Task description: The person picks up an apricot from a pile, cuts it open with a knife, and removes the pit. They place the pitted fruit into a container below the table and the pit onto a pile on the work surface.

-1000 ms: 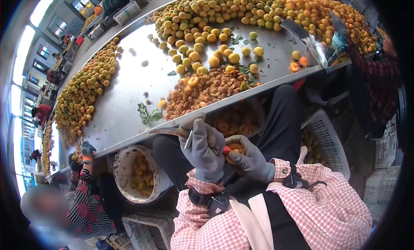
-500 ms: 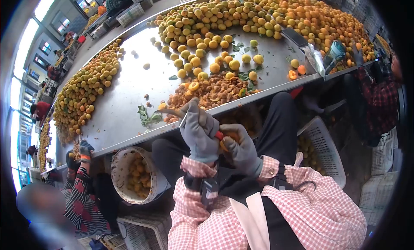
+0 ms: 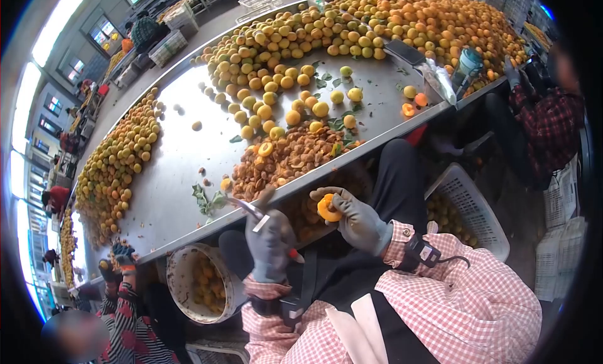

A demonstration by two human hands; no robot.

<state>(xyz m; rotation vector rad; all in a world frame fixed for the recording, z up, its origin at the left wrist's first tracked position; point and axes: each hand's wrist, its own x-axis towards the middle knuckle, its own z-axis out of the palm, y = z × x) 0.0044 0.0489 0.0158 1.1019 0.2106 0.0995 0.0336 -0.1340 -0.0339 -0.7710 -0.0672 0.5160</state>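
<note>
My left hand (image 3: 270,244), in a grey glove, is closed round a tool with a metal blade (image 3: 251,212) and a red part (image 3: 295,256); it is slightly blurred, near the table's front edge. To its right, my right hand (image 3: 361,226), also gloved, pinches a cut orange fruit (image 3: 328,208) between thumb and fingers. The two hands are apart. Beyond them, a heap of brown pits (image 3: 276,166) lies on the metal table (image 3: 188,169), with a cut fruit (image 3: 266,149) on top and loose whole fruits (image 3: 293,117) behind it.
Large fruit piles (image 3: 119,169) line the table's left and far sides. A white bucket (image 3: 182,282) and a crate (image 3: 471,207) stand below the front edge. Co-workers sit at left (image 3: 125,320) and right (image 3: 546,122). A phone (image 3: 404,52) lies at the back right.
My hands have moved apart; the left with the tool went left and down. The cut fruit in my right hand now shows. The camera view has shifted slightly.
</note>
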